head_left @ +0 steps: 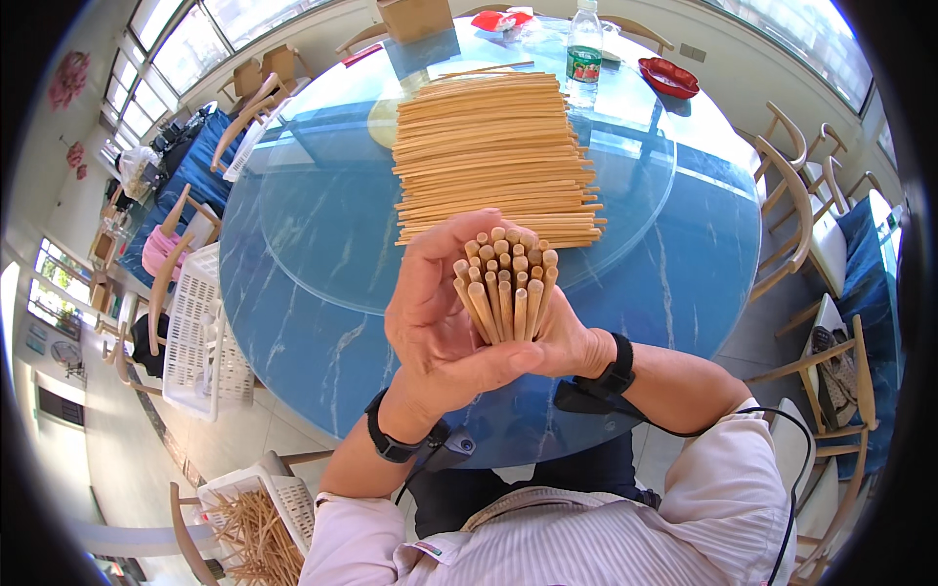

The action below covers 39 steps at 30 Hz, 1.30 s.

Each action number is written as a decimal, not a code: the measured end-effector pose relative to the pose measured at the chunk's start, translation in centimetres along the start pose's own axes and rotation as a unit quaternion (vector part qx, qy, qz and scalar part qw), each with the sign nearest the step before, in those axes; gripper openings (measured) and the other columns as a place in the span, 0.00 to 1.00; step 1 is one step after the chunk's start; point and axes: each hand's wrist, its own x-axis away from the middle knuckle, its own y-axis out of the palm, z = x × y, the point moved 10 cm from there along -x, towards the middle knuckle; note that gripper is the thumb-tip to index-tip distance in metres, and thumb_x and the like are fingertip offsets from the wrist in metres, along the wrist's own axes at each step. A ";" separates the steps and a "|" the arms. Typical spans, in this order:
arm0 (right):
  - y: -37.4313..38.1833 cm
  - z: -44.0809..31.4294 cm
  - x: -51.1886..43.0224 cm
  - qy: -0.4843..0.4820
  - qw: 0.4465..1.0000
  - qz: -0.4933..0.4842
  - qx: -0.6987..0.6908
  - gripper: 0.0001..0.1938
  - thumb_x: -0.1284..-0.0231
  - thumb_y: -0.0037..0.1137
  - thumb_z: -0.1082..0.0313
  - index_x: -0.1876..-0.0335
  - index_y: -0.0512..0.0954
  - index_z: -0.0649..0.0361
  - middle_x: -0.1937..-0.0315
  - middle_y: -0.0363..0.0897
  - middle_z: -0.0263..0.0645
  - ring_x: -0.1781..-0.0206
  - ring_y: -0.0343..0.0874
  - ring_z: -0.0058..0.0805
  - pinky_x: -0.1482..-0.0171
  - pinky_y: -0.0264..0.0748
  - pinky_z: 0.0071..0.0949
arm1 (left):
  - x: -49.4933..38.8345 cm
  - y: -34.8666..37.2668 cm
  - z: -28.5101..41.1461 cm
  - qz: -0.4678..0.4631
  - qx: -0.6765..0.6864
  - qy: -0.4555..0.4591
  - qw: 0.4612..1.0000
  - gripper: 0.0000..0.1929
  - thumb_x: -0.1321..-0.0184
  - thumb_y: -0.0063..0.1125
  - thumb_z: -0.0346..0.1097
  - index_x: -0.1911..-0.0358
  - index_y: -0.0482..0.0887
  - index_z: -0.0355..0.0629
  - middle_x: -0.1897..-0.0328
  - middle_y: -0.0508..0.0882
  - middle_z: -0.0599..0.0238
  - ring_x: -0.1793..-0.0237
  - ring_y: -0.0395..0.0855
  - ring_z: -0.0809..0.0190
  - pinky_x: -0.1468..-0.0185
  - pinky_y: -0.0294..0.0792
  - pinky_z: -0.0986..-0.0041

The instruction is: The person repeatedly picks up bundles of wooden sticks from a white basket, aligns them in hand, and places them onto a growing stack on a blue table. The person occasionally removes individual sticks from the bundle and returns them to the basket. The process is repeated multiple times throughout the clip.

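A bundle of wooden chopsticks (506, 282) stands roughly upright in both my hands, its ends facing up at me. My left hand (429, 322) wraps the bundle from the left, the thumb across its near side. From the right, my right hand (568, 329) closes around it; its fingers are mostly hidden. Several stick ends sit at uneven heights. Just beyond my hands lies a wide pile of chopsticks (491, 154), laid side by side on a round glass turntable (322, 242). The pile's near edge is partly covered by my left fingers.
The turntable sits on a blue marbled round table (308, 366). Toward the far side are a water bottle (584, 55), a red dish (668, 78) and a cardboard box (416, 18). A white basket of loose chopsticks (256, 538) stands low left, near an upper white plastic basket (192, 333).
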 end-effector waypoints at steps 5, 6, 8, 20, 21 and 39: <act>-0.4 -1.0 0.6 -0.023 0.993 -0.014 0.116 0.23 0.45 0.78 0.70 0.43 0.83 0.62 0.59 0.87 0.35 0.59 0.83 0.26 0.53 0.80 0.27 | 0.1 -0.8 1.8 -0.025 -0.077 0.104 0.991 0.36 0.49 0.84 0.32 0.36 0.79 0.33 0.40 0.82 0.52 0.49 0.84 0.60 0.42 0.75 0.68; -0.3 -1.3 0.6 -0.008 0.995 -0.012 0.097 0.22 0.45 0.79 0.69 0.45 0.84 0.62 0.55 0.88 0.39 0.56 0.85 0.30 0.50 0.81 0.29 | 0.2 -0.6 2.2 -0.023 -0.093 0.112 0.989 0.32 0.48 0.83 0.31 0.39 0.81 0.33 0.43 0.83 0.53 0.51 0.84 0.60 0.46 0.74 0.69; -0.1 -1.0 0.6 0.013 0.998 -0.020 0.060 0.23 0.45 0.79 0.68 0.43 0.83 0.62 0.53 0.88 0.41 0.54 0.86 0.31 0.48 0.82 0.30 | 0.3 -0.3 2.9 -0.034 -0.138 0.138 0.980 0.28 0.48 0.83 0.29 0.43 0.85 0.33 0.48 0.85 0.53 0.53 0.83 0.60 0.50 0.74 0.70; 0.2 -2.7 0.2 -0.061 0.985 -0.031 0.157 0.34 0.44 0.80 0.64 0.33 0.76 0.67 0.47 0.88 0.44 0.51 0.89 0.36 0.44 0.83 0.32 | 0.5 -0.3 3.1 -0.027 -0.118 0.154 0.981 0.22 0.50 0.86 0.30 0.54 0.85 0.41 0.55 0.85 0.56 0.60 0.83 0.63 0.56 0.76 0.72; 0.3 -2.6 0.2 -0.052 0.986 -0.037 0.155 0.33 0.44 0.80 0.64 0.34 0.77 0.66 0.48 0.88 0.44 0.51 0.89 0.36 0.45 0.84 0.32 | 0.5 -0.3 3.1 -0.029 -0.114 0.156 0.981 0.21 0.49 0.86 0.30 0.54 0.85 0.41 0.56 0.85 0.56 0.60 0.83 0.63 0.57 0.76 0.72; 0.0 -2.1 0.3 -0.053 0.992 -0.023 0.113 0.24 0.44 0.79 0.68 0.42 0.83 0.64 0.52 0.89 0.43 0.55 0.88 0.36 0.49 0.84 0.31 | 0.5 -0.3 3.0 -0.037 -0.134 0.137 0.981 0.18 0.45 0.84 0.35 0.55 0.88 0.39 0.58 0.86 0.55 0.63 0.83 0.62 0.60 0.74 0.73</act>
